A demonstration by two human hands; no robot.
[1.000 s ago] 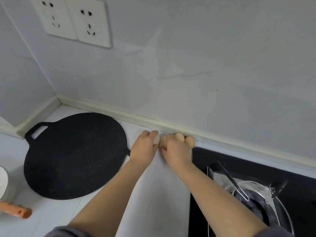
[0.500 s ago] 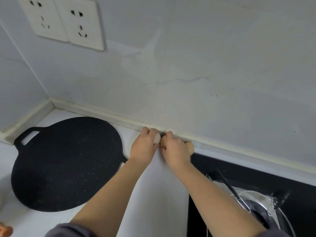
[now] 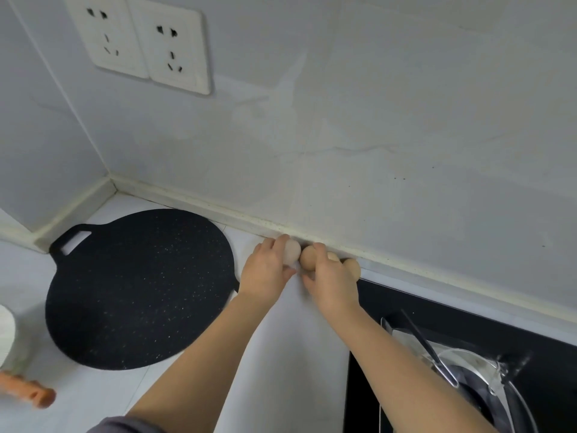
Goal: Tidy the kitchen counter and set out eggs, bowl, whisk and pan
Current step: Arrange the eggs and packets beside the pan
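Several eggs lie in a row on the white counter (image 3: 281, 354) against the back wall. My left hand (image 3: 267, 271) curls round a pale egg (image 3: 292, 251) at the row's left end. My right hand (image 3: 332, 284) curls over a tan egg (image 3: 309, 257) beside it, and another tan egg (image 3: 352, 266) shows past its knuckles. A flat black round pan (image 3: 137, 285) with a loop handle lies on the counter left of my hands. At the left edge is part of a white bowl (image 3: 5, 335), and below it an orange handle (image 3: 28, 390).
A black gas hob (image 3: 468, 323) with a metal pan support (image 3: 437, 360) fills the lower right, right next to my right forearm. Two wall sockets (image 3: 146, 42) sit above the pan. The counter ends at the wall corner (image 3: 109, 179) on the left.
The view has shifted, bringing the bowl's edge and the orange handle back in at the left. My hands stay on the eggs by the wall; more of the tan eggs shows.
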